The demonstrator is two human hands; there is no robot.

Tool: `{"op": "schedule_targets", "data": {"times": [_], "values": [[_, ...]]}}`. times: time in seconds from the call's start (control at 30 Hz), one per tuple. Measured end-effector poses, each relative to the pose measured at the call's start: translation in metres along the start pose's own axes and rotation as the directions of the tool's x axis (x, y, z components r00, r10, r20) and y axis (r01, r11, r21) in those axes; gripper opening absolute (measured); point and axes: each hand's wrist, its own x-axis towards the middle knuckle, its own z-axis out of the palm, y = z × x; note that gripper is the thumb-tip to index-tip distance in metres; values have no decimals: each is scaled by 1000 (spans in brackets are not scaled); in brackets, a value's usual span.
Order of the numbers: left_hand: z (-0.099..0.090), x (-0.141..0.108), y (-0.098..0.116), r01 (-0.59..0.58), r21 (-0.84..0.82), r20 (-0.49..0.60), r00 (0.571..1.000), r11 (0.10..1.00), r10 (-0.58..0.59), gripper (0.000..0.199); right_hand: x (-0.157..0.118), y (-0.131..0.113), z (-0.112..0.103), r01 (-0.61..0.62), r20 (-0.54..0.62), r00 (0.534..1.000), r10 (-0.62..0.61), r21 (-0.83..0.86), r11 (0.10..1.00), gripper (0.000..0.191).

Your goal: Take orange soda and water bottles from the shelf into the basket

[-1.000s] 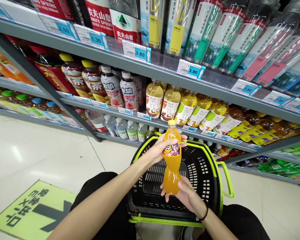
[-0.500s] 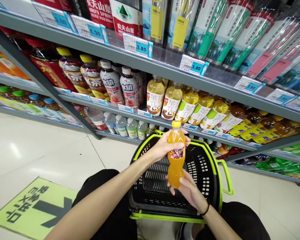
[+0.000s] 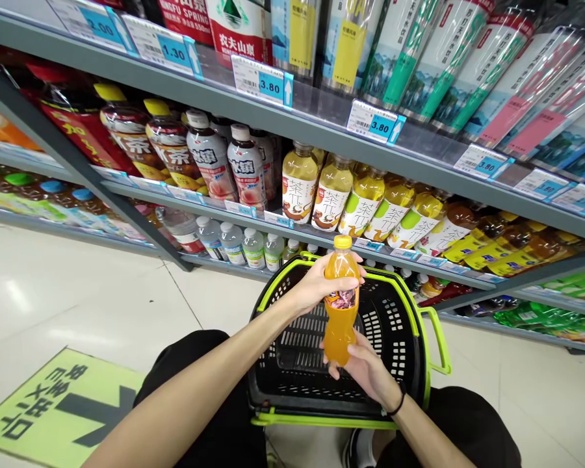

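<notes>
An orange soda bottle (image 3: 340, 331) with a yellow cap stands nearly upright in front of me, above the black shopping basket (image 3: 268, 387) with lime-green trim. My left hand (image 3: 316, 283) is closed round the upper part of the bottle, its thumb across the front above the dark picture label. Lower down, my right hand (image 3: 368, 370) grips the bottle near its base, thumb in front and fingers partly hidden behind it. A dark band circles my right wrist. Through the basket's floor and walls, slotted openings show.
Ahead runs a grey shelf (image 3: 316, 140) with price tags. Tea bottles (image 3: 299, 185) and peach drink bottles (image 3: 247, 172) line its middle level, water bottles (image 3: 231, 244) the lower one. A green floor sign (image 3: 39, 390) lies at left. The basket's handle (image 3: 439, 341) juts out rightward.
The view has shifted slightly, so the shelves appear a little further left. Both hands keep the same hold on the bottle, with hardly any movement.
</notes>
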Motion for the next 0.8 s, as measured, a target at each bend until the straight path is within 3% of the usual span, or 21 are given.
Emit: {"op": "schedule_targets", "data": {"times": [0.4, 0.6, 0.8], "values": [[2, 2, 5, 46, -80, -126, 990, 996, -56, 54, -4, -4, 2, 16, 48, 999, -13, -70, 997, 32], [1, 4, 4, 33, -53, -115, 993, 998, -39, 56, -3, -9, 4, 2, 59, 998, 5, -116, 993, 43], [2, 3, 5, 37, -53, -113, 993, 998, -43, 54, -5, -8, 3, -5, 52, 999, 12, -134, 991, 37]]}}
